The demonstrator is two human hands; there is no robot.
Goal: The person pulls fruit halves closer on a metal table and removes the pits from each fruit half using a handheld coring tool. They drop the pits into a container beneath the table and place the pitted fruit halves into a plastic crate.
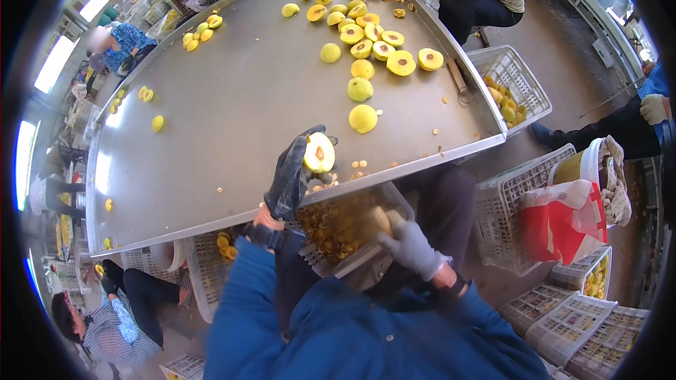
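My left hand (pixel 287 179), in a black glove, is closed around a yellow peach half (pixel 320 153). Its cut face points up and shows a brown pit area in the centre. Lower right, my right hand (pixel 414 245), in a pale grey glove, grips a tan, wooden-looking tool handle (pixel 381 221); motion blurs it and its working end cannot be made out. Beneath both hands a crate (pixel 401 204) holds many brown pits (pixel 331 232). Whole-looking and cut peach pieces (pixel 362 118) lie on the metal table (pixel 260 105) beyond my left hand.
A wooden-handled tool with a metal loop (pixel 458 79) lies by the table's raised right edge. Crates (pixel 517 77) of fruit, a red and white bag (pixel 563 222) and a bucket (pixel 588 162) stand at right. Co-workers (pixel 127 317) sit around the table.
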